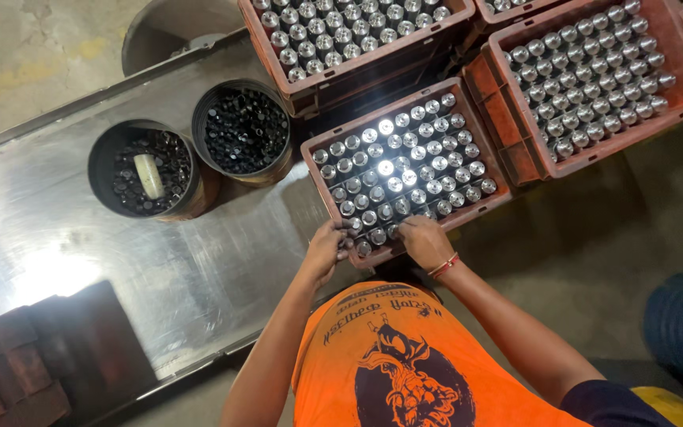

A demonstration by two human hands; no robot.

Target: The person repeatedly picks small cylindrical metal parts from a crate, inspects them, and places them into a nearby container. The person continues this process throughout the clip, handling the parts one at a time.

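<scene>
Both hands meet at the near edge of the reddish-brown plastic crate (493, 196) packed with upright silver metal cylinders (401, 175), the left hand (327, 247) and right hand (424, 239) curling their fingers over the nearest row, level, grip unclear.

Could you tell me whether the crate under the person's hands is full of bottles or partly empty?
Full, as far as visible: the red crate holds shiny-topped bottles in tight rows, no gaps showing. Both hands cover the near edge.
</scene>
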